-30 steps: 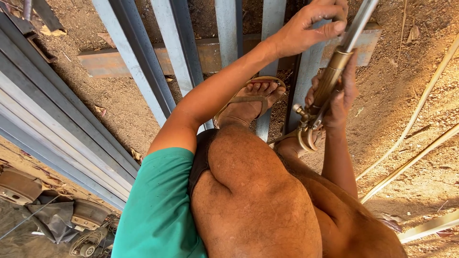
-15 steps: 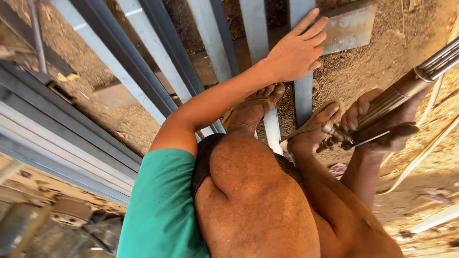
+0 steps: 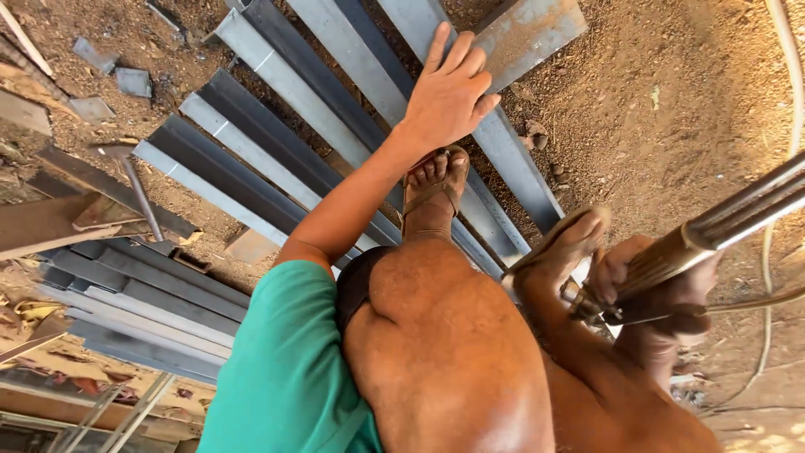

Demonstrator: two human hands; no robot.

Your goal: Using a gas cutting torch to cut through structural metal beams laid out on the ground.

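1. Bare brown dirt ground (image 3: 671, 92) fills the scene, strewn with small stones and metal scraps; it is an outdoor work yard seen from above.
2. Long grey steel angle bars (image 3: 277, 126) lie side by side on the dirt, running from about 7 o'clock up toward 1 o'clock across the frame.
3. Across their far end, at 12 o'clock, rests a flat steel plate (image 3: 537, 29).
4. Left hand (image 3: 449, 92) reaches out at 12 o'clock, palm down, fingers spread and laid flat on one of the bars; it presses rather than grips.
5. Just below that hand, a sandalled foot (image 3: 432, 189) stands on the bars.
6. Right hand (image 3: 662, 281), at 3 o'clock, is wrapped tight around the brass handle of a cutting torch (image 3: 713, 231), whose steel tubes run off the right edge toward 2 o'clock.
7. Pale hose (image 3: 776, 243) curves down the right edge beside the torch.
8. At 9 o'clock a hammer (image 3: 134, 180) leans among the rusty offcuts.
9. Bent knee and green sleeve (image 3: 285, 369) take up the lower middle.
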